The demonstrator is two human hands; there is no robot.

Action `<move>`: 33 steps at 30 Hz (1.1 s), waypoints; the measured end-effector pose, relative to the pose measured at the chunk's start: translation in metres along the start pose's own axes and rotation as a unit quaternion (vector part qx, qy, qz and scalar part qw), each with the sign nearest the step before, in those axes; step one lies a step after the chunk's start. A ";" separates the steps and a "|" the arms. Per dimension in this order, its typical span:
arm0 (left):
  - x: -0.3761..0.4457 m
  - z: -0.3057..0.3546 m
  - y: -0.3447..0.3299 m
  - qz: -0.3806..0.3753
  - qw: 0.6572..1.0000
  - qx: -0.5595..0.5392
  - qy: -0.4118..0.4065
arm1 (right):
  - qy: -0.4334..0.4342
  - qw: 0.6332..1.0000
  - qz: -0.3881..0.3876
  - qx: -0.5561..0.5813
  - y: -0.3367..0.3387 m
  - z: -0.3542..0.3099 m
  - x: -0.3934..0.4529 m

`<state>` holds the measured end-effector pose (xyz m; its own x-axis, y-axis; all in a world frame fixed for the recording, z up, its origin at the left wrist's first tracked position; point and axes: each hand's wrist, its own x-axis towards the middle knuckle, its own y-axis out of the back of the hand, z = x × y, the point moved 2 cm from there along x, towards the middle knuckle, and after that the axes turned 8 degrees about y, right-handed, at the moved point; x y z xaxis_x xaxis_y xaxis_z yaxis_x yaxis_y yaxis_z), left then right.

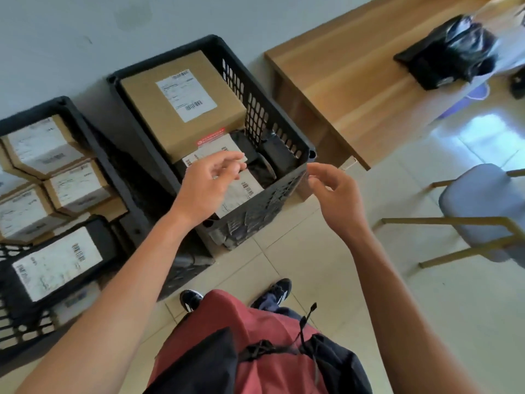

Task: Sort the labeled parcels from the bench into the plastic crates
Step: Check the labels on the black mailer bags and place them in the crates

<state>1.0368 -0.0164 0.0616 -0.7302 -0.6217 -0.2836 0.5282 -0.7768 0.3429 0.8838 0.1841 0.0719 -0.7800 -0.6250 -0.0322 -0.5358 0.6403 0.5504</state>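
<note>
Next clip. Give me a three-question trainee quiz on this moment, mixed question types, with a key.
1. True or false: the left hand has its grip closed on a parcel.
2. Which item lies on the wooden bench? A) a large cardboard box B) a black plastic-wrapped parcel C) a crate
3. Fill in: the large labeled cardboard box sits in the middle crate, on the side ____ the person.

Key:
1. False. Its fingers are loosely spread above the crate, holding nothing; the right hand is empty too.
2. B, the black plastic-wrapped parcel.
3. Away from.
</note>
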 end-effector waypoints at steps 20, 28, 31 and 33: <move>-0.098 -0.121 0.153 0.245 0.959 -0.034 0.140 | 0.080 0.962 -0.259 0.019 -0.176 -0.094 0.010; -0.113 -0.194 0.185 0.202 0.942 -0.088 0.254 | 0.138 0.950 -0.275 -0.055 -0.262 -0.134 -0.016; -0.113 -0.216 0.186 0.157 0.947 -0.047 0.276 | 0.219 0.928 -0.278 -0.114 -0.286 -0.142 -0.022; -0.111 -0.226 0.183 0.101 0.956 -0.005 0.277 | 0.264 0.900 -0.305 -0.168 -0.305 -0.143 -0.022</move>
<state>1.3122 -0.1124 -0.0464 -0.2724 -0.7153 -0.6436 0.6399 -0.6342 0.4339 1.1106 -0.0620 0.0242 -0.0644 -0.9961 -0.0605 -0.6148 -0.0082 0.7887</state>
